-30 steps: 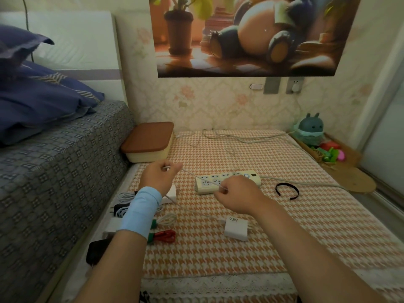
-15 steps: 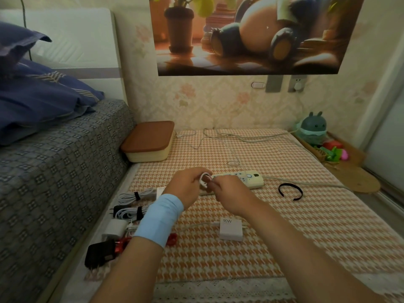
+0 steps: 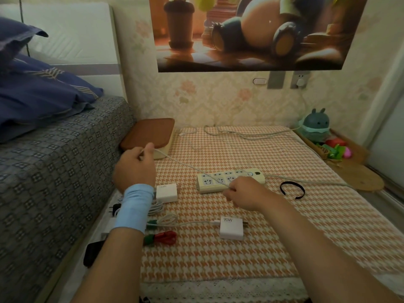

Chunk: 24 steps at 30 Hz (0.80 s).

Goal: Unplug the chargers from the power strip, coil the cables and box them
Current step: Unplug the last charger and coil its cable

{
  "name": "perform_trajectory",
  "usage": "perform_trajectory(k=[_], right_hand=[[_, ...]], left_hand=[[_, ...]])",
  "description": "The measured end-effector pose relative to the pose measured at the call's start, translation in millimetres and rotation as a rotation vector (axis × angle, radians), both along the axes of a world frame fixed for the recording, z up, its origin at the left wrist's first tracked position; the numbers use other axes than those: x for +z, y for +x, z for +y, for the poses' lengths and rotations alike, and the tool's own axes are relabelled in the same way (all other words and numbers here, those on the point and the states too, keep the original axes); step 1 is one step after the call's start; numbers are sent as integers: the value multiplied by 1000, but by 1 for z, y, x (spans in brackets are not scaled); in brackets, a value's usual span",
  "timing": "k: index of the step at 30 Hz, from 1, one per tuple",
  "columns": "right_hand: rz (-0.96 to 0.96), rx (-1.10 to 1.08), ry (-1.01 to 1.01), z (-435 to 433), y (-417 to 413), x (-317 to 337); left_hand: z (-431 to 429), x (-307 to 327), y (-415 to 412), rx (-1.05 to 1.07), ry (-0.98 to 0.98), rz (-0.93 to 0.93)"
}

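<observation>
A white cable [image 3: 185,164] is stretched taut between my hands. My left hand [image 3: 134,166] pinches one end near the brown-lidded box [image 3: 147,133]. My right hand [image 3: 244,193] pinches the cable just in front of the cream power strip [image 3: 231,179], whose sockets show no plugs. The cable runs on to a white 90W charger [image 3: 231,228] lying near me. A second white charger [image 3: 166,192] lies beside my left wrist. Coiled white cables [image 3: 156,207], a green-tied coil [image 3: 164,219] and a red coil [image 3: 164,237] lie at the left edge.
A black strap loop [image 3: 292,190] lies right of the strip. The strip's own cord [image 3: 251,134] trails back toward a wall socket [image 3: 300,80]. A bed [image 3: 54,162] borders the left side. A plush toy [image 3: 316,125] and small toys sit at the right on a wooden board.
My hands were together over the strip half a second ago. They have pulled apart: the left moved back-left toward the box, the right stayed near the strip, drawing the cable straight.
</observation>
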State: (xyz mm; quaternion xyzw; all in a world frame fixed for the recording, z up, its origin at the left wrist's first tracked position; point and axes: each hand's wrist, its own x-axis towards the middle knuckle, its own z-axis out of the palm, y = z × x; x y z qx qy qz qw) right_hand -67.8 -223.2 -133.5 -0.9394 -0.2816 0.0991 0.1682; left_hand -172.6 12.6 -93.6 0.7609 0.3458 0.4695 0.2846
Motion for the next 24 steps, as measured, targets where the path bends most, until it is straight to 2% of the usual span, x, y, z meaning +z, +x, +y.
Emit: perform_trajectory(k=[2, 5, 7, 9, 13, 16, 19, 21, 23, 24], right_hand=[[-16, 1, -5, 0, 0, 1], [3, 25, 20, 4, 0, 5], [-44, 97, -45, 9, -7, 8], [-113, 164, -103, 18, -15, 9], [-179, 207, -80, 36, -27, 5], [-161, 143, -41, 41, -31, -3], [-118, 91, -24, 38, -30, -7], [-61, 96, 41, 35, -30, -4], [-36, 134, 152, 36, -33, 3], [-41, 159, 212, 37, -36, 6]], left_hand=[[9, -3, -1, 56, 60, 45], [9, -8, 4, 179, 104, 304], [1, -9, 5, 176, 167, 387], [-13, -8, 9, 88, 292, 378], [-48, -3, 17, 2, 701, 291], [-61, -5, 19, 56, 694, 407], [-56, -6, 17, 52, 525, 681], [-48, -10, 18, -103, 507, 707], [-48, -17, 19, -432, 583, 583], [-50, -19, 19, -612, 561, 511]])
